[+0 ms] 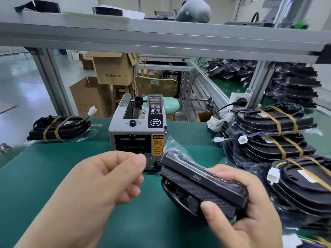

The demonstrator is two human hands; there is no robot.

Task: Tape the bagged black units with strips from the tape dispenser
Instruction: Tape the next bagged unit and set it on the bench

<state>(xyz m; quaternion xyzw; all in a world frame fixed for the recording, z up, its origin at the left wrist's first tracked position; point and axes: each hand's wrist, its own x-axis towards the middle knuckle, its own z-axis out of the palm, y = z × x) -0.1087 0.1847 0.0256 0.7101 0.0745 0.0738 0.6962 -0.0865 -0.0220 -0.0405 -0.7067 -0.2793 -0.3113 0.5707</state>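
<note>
**Strip pull at the dispenser mouth**

Left hand [107, 178] hovers just before the outlet of the grey box-shaped tape dispenser [138, 126], thumb pressed to curled forefinger. Whether a strip sits in that pinch I cannot tell. Right hand [250, 212] grips the black unit in its clear plastic bag [202, 187], tilted above the green surface [44, 167]. Any strip is best drawn straight out, then laid flat across the bag. Open room lies leftward; stacked black taped units [274, 136] crowd the right edge.
</note>
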